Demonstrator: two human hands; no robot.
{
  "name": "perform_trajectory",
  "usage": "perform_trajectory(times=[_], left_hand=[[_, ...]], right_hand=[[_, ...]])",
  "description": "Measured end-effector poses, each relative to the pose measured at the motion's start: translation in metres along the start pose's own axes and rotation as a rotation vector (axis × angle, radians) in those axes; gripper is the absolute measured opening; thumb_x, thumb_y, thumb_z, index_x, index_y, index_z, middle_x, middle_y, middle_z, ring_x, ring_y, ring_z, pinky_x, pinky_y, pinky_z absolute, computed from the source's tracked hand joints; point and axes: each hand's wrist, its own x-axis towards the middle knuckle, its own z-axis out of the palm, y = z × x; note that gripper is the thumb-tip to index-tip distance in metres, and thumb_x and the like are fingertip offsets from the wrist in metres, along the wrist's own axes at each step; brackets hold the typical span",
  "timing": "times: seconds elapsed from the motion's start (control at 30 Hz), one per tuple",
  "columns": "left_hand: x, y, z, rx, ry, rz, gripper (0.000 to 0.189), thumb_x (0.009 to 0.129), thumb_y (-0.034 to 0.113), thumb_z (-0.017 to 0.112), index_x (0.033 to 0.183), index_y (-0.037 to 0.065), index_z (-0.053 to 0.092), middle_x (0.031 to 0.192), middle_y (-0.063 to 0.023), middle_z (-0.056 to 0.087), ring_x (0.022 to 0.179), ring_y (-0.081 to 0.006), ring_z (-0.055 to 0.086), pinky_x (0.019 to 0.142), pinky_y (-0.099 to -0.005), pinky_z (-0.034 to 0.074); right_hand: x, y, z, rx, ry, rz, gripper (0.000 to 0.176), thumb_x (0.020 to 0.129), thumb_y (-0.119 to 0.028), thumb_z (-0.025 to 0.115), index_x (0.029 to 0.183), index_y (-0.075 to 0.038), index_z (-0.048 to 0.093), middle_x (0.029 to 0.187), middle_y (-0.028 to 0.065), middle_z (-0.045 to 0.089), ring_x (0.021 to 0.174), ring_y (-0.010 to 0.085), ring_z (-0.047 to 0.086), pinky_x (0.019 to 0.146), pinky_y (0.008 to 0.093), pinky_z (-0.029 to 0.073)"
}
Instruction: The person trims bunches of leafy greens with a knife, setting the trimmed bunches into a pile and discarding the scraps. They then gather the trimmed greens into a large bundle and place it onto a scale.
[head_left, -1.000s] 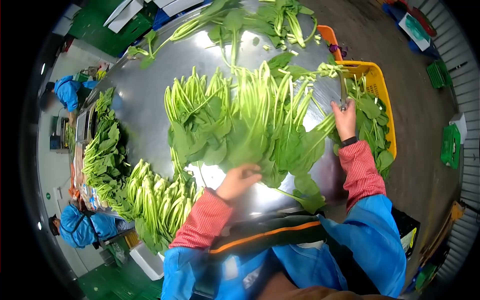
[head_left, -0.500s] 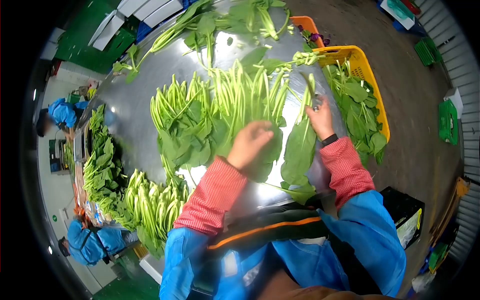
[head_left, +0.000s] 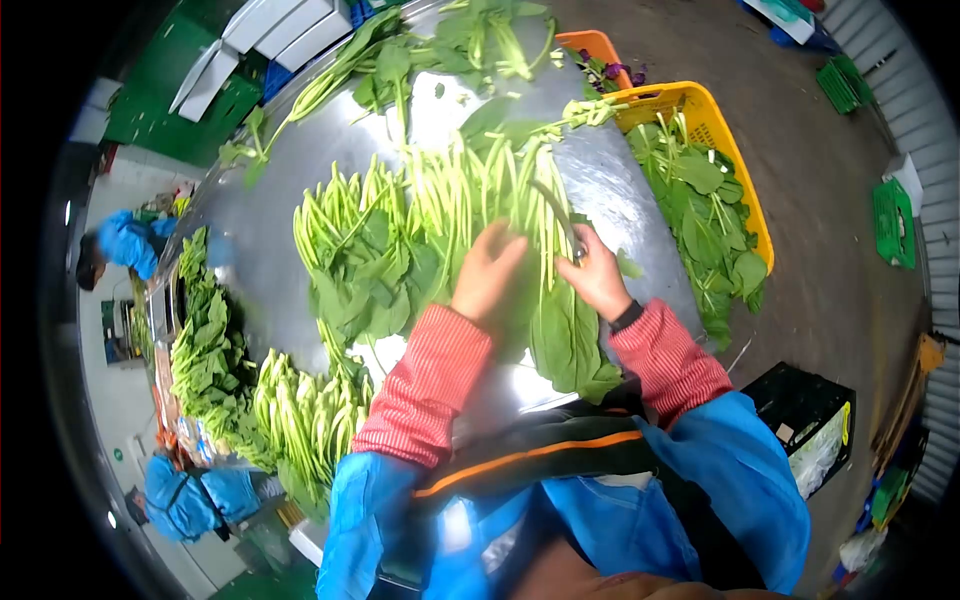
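Rows of leafy greens [head_left: 375, 270] with pale stalks lie on a metal table [head_left: 270, 230] in front of me. My left hand [head_left: 488, 272], slightly blurred, is over the right part of the row, thumb and fingers apart with nothing visible in them. My right hand [head_left: 598, 274] is closed around a knife [head_left: 556, 212], whose thin dark blade points up and left across the stalks. Below that hand hang broad leaves [head_left: 562, 340] at the right end of the row. Whether its fingers also touch these leaves is hidden.
A yellow crate [head_left: 745, 165] of leafy greens stands right of the table, beside an orange crate [head_left: 590, 45]. More bundled greens [head_left: 300, 400] lie at the left edge. Loose stalks [head_left: 510, 45] lie at the far end. Two people in blue [head_left: 185, 495] are at the left.
My right hand has moved left with the knife, and the leafy stalk beside it now lies against the row. My left hand has shifted only slightly.
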Motion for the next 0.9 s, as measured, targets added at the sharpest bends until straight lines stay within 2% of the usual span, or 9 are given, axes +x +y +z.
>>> perform_trajectory(times=[0.1, 0.2, 0.27, 0.43, 0.53, 0.6, 0.67, 0.8, 0.9], left_hand=[[0.001, 0.011, 0.008, -0.012, 0.054, 0.034, 0.051, 0.089, 0.020, 0.064, 0.131, -0.002, 0.045, 0.114, -0.0134, 0.059, 0.103, -0.0179, 0.056, 0.090, -0.0293, 0.043], [-0.002, 0.011, 0.006, -0.211, -0.040, 0.038, 0.040, 0.089, 0.016, 0.062, 0.122, -0.003, 0.052, 0.111, -0.0092, 0.061, 0.102, -0.0153, 0.055, 0.091, -0.0288, 0.042], [-0.010, 0.016, 0.005, -0.156, -0.059, 0.052, 0.037, 0.092, 0.016, 0.060, 0.123, -0.002, 0.051, 0.108, -0.0062, 0.061, 0.097, -0.0116, 0.056, 0.086, -0.0255, 0.045], [-0.024, 0.024, 0.009, 0.012, -0.237, 0.062, 0.039, 0.093, 0.015, 0.059, 0.128, 0.000, 0.049, 0.106, -0.0011, 0.061, 0.092, -0.0077, 0.056, 0.083, -0.0241, 0.047], [-0.035, 0.035, 0.015, -0.054, -0.293, 0.027, 0.039, 0.093, 0.015, 0.058, 0.129, 0.000, 0.048, 0.106, -0.0005, 0.060, 0.092, -0.0077, 0.056, 0.083, -0.0250, 0.047], [-0.037, 0.034, 0.011, -0.051, -0.269, 0.040, 0.040, 0.094, 0.016, 0.058, 0.129, 0.000, 0.048, 0.110, -0.0020, 0.060, 0.094, -0.0087, 0.056, 0.084, -0.0264, 0.047], [-0.038, 0.038, 0.009, -0.090, -0.254, 0.042, 0.040, 0.094, 0.016, 0.058, 0.129, 0.000, 0.048, 0.112, -0.0027, 0.060, 0.095, -0.0095, 0.057, 0.085, -0.0267, 0.047], [-0.029, 0.025, 0.014, -0.206, -0.320, -0.041, 0.060, 0.092, 0.012, 0.059, 0.142, 0.000, 0.029, 0.112, -0.0084, 0.059, 0.102, -0.0126, 0.054, 0.091, -0.0259, 0.042], [-0.034, 0.038, 0.012, -0.082, -0.320, -0.069, 0.062, 0.095, 0.015, 0.054, 0.146, 0.003, 0.020, 0.111, -0.0075, 0.058, 0.097, -0.0110, 0.055, 0.088, -0.0278, 0.044]], right_hand=[[-0.031, -0.026, 0.001, -0.009, -0.133, -0.099, 0.043, 0.081, -0.014, 0.069, 0.118, 0.001, 0.052, 0.091, 0.0075, 0.064, 0.080, 0.0119, 0.059, 0.072, 0.0265, 0.049], [-0.029, -0.022, -0.012, 0.059, -0.143, -0.039, 0.042, 0.082, -0.024, 0.070, 0.114, 0.000, 0.057, 0.075, 0.0112, 0.065, 0.062, 0.0195, 0.061, 0.060, 0.0320, 0.048], [-0.016, -0.042, -0.039, -0.056, -0.103, -0.060, 0.029, 0.087, -0.025, 0.065, 0.107, -0.004, 0.063, 0.072, 0.0115, 0.065, 0.061, 0.0204, 0.062, 0.057, 0.0302, 0.047], [0.008, -0.092, -0.070, -0.575, -0.009, -0.728, 0.013, 0.082, -0.019, 0.064, 0.091, -0.009, 0.063, 0.074, 0.0082, 0.064, 0.066, 0.0281, 0.063, 0.057, 0.0351, 0.050], [0.025, -0.068, -0.075, -0.684, -0.091, -0.702, 0.012, 0.078, -0.012, 0.065, 0.089, -0.009, 0.064, 0.077, 0.0088, 0.065, 0.068, 0.0278, 0.064, 0.058, 0.0363, 0.050], [0.035, -0.036, -0.088, -0.694, -0.020, -0.563, 0.013, 0.083, -0.015, 0.063, 0.093, -0.007, 0.065, 0.076, 0.0112, 0.065, 0.066, 0.0276, 0.064, 0.059, 0.0335, 0.051], [0.034, -0.021, -0.097, -0.542, -0.052, -0.197, 0.023, 0.085, -0.014, 0.063, 0.107, -0.006, 0.064, 0.081, 0.0091, 0.067, 0.067, 0.0209, 0.064, 0.060, 0.0298, 0.050], [0.012, -0.071, -0.068, 0.190, -0.374, -0.054, 0.038, 0.086, -0.010, 0.064, 0.123, -0.004, 0.055, 0.087, -0.0018, 0.058, 0.074, 0.0064, 0.055, 0.062, 0.0217, 0.046], [0.020, -0.085, -0.054, 0.301, -0.565, 0.041, 0.029, 0.085, -0.016, 0.068, 0.107, 0.000, 0.060, 0.073, -0.0044, 0.055, 0.064, 0.0024, 0.048, 0.055, 0.0188, 0.040]])
